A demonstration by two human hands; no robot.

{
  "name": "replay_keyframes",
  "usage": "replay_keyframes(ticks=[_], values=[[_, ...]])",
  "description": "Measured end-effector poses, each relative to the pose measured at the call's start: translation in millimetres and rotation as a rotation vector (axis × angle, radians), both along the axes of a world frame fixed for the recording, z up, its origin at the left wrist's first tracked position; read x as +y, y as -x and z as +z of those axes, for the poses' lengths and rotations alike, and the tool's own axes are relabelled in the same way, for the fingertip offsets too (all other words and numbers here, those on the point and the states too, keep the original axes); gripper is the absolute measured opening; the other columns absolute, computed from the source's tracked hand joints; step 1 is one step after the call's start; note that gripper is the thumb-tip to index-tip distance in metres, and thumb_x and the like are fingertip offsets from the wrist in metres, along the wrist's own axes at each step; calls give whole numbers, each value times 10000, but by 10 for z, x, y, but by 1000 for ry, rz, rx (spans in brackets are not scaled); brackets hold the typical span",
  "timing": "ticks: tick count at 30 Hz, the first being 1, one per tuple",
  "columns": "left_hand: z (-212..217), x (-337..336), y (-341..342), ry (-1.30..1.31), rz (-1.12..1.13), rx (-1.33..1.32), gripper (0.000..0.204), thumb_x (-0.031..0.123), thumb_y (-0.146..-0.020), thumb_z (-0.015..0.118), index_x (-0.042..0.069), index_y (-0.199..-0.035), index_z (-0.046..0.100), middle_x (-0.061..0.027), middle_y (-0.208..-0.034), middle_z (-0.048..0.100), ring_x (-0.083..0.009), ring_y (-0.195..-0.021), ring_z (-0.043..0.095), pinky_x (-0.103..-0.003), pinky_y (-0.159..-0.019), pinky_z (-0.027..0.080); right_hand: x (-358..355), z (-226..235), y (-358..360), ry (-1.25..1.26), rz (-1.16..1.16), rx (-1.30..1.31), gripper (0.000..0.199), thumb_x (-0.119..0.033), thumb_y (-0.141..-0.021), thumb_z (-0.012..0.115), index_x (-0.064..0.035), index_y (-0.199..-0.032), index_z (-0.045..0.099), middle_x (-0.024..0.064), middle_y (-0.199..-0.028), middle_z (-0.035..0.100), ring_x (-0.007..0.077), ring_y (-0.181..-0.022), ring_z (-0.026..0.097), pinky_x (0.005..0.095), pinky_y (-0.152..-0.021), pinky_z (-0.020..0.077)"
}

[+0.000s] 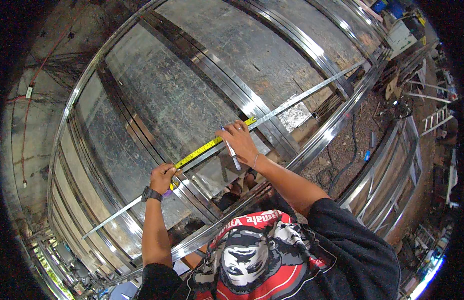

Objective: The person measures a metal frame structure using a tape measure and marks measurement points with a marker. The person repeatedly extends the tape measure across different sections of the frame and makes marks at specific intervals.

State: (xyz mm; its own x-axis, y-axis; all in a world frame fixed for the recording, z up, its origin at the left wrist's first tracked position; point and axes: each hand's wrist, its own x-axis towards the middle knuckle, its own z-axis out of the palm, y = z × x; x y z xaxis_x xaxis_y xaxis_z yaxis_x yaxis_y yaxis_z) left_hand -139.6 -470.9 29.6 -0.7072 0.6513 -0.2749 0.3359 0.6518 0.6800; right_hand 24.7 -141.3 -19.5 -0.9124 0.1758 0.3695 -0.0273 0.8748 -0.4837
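Observation:
A yellow tape measure [202, 149] lies stretched along a long, thin metal bar [297, 98] that crosses the frame at a slant. My left hand [162, 178], with a dark watch on its wrist, is closed at the tape's near-left end; a bit of yellow and purple shows under its fingers. Over the tape's far part is my right hand [240, 142], its fingers bent around a slim white pen [233, 156] and resting at the tape. The tape's tip reaches just past the right fingers. Fingertips of the right hand are partly hidden.
Shiny metal tubes [252, 107] run across a large rectangular frame [312, 145] over dark, scratched sheets [162, 95]. A crinkled silvery piece [295, 116] lies beside a grate [328, 107]. At right are a black cable [354, 145], another metal frame [384, 175] and gravelly ground.

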Motion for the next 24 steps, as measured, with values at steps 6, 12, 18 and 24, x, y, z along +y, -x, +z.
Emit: replay_keyframes(ticks=[6,12,18,24], values=[[57,36,-20,-3,-18,-1,160,114,-949,698,-21,-1011,759,-129,-907,712,-249,-854,694,-354,-811,531,-69,127,-127,119,-58,111,449,-32,-836,708,-161,-1260,640,131,-1157,638,343,-1163,590,538,-1140,355],[-129,-114,18,2,-9,24,209,175,-958,680,-9,-1011,761,-138,-924,717,-282,-871,701,-363,-810,530,-134,420,-714,309,-246,99,264,-143,-906,694,-86,-1161,727,151,-1076,670,350,-1048,614,474,-980,441],[-47,-47,-1,-22,-59,51,216,215,-968,671,18,-991,756,-133,-878,703,-283,-861,680,-398,-777,518,110,407,-1094,556,-381,69,290,-188,-972,611,-17,-1178,721,189,-1047,704,362,-986,621,455,-930,459],[-121,-74,-2,-34,-36,31,196,188,-965,664,12,-980,747,-131,-898,684,-291,-860,671,-389,-784,508,202,266,-1043,885,-446,36,205,-136,-958,661,-26,-1130,664,85,-926,668,156,-863,634,321,-761,511]])
